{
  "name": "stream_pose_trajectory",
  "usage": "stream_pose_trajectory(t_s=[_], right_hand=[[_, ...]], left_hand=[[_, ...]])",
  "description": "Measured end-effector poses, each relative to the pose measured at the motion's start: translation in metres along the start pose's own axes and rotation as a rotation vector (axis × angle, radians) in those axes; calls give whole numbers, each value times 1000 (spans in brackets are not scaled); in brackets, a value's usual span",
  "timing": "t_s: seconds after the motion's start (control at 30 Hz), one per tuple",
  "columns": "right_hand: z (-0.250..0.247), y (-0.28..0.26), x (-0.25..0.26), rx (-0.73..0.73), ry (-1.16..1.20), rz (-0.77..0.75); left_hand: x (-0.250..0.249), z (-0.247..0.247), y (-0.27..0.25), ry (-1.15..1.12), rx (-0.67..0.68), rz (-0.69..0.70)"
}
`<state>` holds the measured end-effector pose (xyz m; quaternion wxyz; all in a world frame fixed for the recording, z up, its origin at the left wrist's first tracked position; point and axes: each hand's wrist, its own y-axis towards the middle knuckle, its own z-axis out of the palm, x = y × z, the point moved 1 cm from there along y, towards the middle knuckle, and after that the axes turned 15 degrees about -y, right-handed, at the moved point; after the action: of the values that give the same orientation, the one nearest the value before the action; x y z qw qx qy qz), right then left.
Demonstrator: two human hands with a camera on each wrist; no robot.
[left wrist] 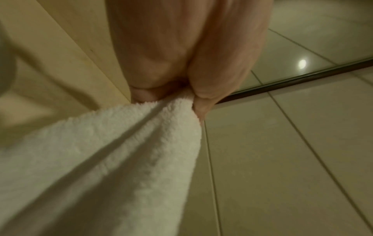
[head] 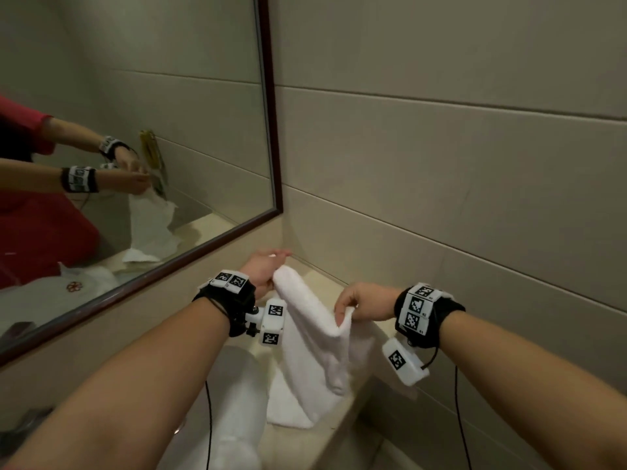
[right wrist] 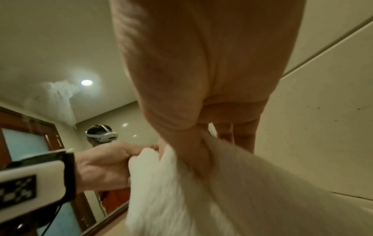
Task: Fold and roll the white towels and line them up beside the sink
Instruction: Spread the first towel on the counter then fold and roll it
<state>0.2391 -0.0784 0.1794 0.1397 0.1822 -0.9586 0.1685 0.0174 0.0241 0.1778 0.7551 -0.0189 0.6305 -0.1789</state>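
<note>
Towel (head: 315,337) hangs between both hands above the bench (head: 342,432), close to the wall corner below the mirror (head: 135,130). The left hand (head: 263,271) pinches one top corner between thumb and fingers, nearer the mirror; the left wrist view shows the fingertips (left wrist: 201,102) nipping the cloth edge with the fabric falling away beneath. The right hand (head: 364,301) grips the other top corner, thumb curled over it, farther from the mirror and lower than the left. The held edge runs slack from the mirror side outward, dipping between the two hands. From that edge the towel drops lengthwise, its long axis near vertical, and its lower end lies crumpled on the bench. A second towel (head: 234,412) lies on the bench below the left forearm, on the mirror side of the held one.
</note>
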Motion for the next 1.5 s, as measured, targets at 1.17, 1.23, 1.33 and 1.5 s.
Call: stream_pose_trajectory(t_s=[1.17,1.23,1.33,1.5], right_hand=[[-46,25,79,-648,193,-337],[-45,20,75,-612,310,-304],[-50,21,63,-785,555,-125],[-57,27,27,-727,478,121]], left_hand=[[-41,35,-50,-375,432,-220],[-40,35,-51,-325,446,-269],[-39,35,-47,-293,391,-252],[-46,32,-54,-308,305,-218]])
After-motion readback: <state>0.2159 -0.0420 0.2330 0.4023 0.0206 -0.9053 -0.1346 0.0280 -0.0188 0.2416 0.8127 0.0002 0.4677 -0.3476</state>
